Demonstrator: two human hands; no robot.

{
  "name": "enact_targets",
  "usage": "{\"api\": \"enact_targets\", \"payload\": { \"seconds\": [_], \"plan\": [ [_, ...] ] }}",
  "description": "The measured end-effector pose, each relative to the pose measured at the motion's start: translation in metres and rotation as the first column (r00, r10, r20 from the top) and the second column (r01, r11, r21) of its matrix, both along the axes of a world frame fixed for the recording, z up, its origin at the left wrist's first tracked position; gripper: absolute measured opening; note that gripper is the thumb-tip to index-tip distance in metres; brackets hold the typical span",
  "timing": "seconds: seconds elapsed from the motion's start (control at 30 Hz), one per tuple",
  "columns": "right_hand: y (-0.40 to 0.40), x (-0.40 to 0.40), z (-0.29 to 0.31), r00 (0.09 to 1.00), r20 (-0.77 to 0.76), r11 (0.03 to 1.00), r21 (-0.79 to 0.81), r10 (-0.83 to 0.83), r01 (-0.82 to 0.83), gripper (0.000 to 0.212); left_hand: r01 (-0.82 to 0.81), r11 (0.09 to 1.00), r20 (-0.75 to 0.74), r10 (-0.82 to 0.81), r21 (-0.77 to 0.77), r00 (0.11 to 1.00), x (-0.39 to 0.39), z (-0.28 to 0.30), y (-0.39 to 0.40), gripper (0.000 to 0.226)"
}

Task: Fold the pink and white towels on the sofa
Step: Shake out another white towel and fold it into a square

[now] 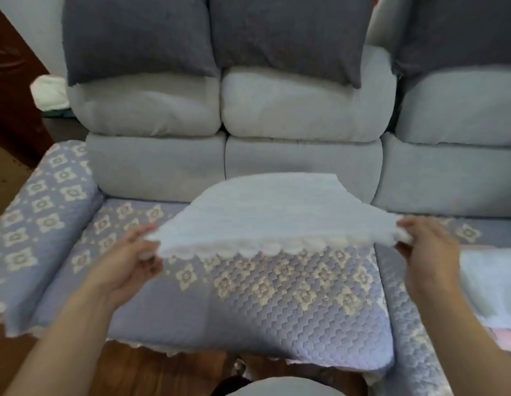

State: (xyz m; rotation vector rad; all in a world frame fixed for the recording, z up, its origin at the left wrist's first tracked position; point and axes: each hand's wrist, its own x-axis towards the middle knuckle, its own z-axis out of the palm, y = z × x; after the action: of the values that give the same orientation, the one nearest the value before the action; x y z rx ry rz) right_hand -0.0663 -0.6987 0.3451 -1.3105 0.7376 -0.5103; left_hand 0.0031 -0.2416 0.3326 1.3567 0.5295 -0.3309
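My left hand (128, 252) and right hand (428, 247) pinch the half-folded white towel (277, 212) above the sofa seat (277, 304); folded towels (494, 292) wait right, so I judge folding well underway.

left grip (134, 252) pinching, fingers curled; right grip (428, 250) likewise, arms outstretched

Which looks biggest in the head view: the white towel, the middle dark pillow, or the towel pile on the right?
1. Middle dark pillow
2. White towel, close in size and nearer the camera, so unsure
3. Towel pile, cut off by the edge
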Motion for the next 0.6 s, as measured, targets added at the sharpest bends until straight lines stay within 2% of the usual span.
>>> {"api": "enact_targets", "payload": {
  "seconds": [0.1,0.17,0.23,0.33,0.4,0.47,0.53,0.6],
  "plan": [
    [-0.025,-0.056,-0.076,0.975,-0.222,0.993,-0.104,0.034,-0.058,0.04,0.082,0.99,-0.205,-0.057,0.114,0.977,-0.052,-0.072,-0.029,0.02],
    [-0.047,-0.089,-0.137,0.921,-0.387,0.989,-0.111,0.049,-0.1,0.04,0.131,0.965,-0.3,-0.059,0.226,0.952,-0.082,-0.124,-0.054,0.016],
    [-0.071,-0.118,-0.205,0.825,-0.561,0.986,-0.085,0.072,-0.145,0.036,0.201,0.92,-0.358,-0.072,0.337,0.931,-0.11,-0.181,-0.077,0.015],
    [-0.097,-0.154,-0.295,0.656,-0.731,0.98,0.098,0.188,-0.172,0.029,0.328,0.818,-0.426,-0.113,0.473,0.897,-0.149,-0.262,-0.105,0.018],
    [-0.107,-0.173,-0.34,0.559,-0.784,0.962,0.236,0.27,-0.135,0.025,0.405,0.798,-0.524,-0.133,0.446,0.841,-0.175,-0.303,-0.118,0.021],
    [-0.116,-0.185,-0.365,0.511,-0.796,0.94,0.33,0.324,-0.082,0.022,0.452,0.816,-0.605,-0.165,0.36,0.779,-0.196,-0.328,-0.126,0.03],
    [-0.126,-0.192,-0.372,0.516,-0.763,0.904,0.425,0.389,-0.054,0.022,0.475,0.822,-0.604,-0.213,0.314,0.768,-0.211,-0.337,-0.131,0.044],
    [-0.137,-0.192,-0.359,0.541,-0.666,0.833,0.539,0.513,-0.126,0.032,0.484,0.785,-0.546,-0.228,0.387,0.806,-0.212,-0.331,-0.134,0.047]
  ]
}}
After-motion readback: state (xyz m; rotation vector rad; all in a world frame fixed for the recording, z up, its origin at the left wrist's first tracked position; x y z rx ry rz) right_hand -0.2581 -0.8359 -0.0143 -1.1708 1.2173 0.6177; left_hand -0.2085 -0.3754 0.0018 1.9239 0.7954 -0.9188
